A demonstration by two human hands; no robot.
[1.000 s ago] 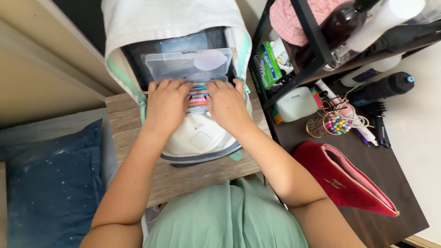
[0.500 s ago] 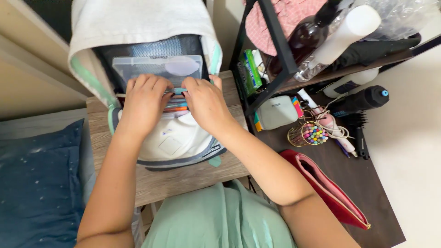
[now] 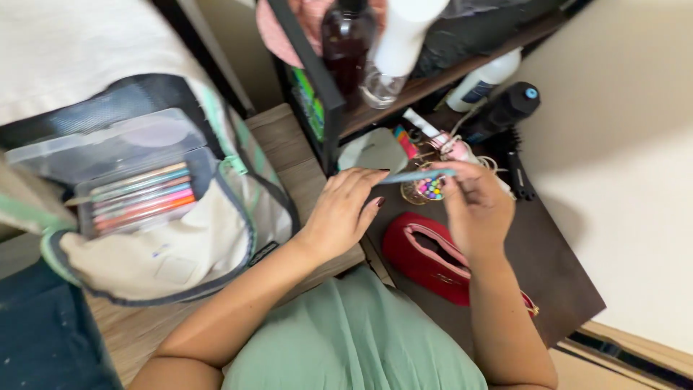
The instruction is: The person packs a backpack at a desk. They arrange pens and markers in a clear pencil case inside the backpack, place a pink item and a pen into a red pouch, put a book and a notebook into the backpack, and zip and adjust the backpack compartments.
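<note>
Holding a slim pale-blue pen (image 3: 417, 175) level above a dark brown table (image 3: 556, 289), a person in a green top bridges it between both hands: the right hand (image 3: 473, 206) pinches one end with curled fingers, while the left hand (image 3: 345, 209), fingers extended and close together, touches the other end with its fingertips. Directly beneath the pen stands a small gold wire basket (image 3: 427, 189) holding bright, round, multicoloured beads or clips; which of the two cannot be told. Near the table's front edge lies a red, soft-sided pouch (image 3: 426, 258) with a pink-lined mouth, unzipped and gaping. Beside the table, on a pale wood-grain desk (image 3: 289, 155), rests an open cream fabric backpack (image 3: 180, 249) trimmed in mint green and dark piping; inside it a clear, hard plastic case (image 3: 123, 180) shows a neat row of pastel markers (image 3: 141, 195). Against the table's far edge rises a black metal-framed shelf (image 3: 317, 87) with a wooden board, carrying a dark glass bottle (image 3: 345, 43) and a white cylindrical bottle (image 3: 404, 36). A black cylindrical bottle with a blue dot (image 3: 505, 108) lies at the table's far end.
</note>
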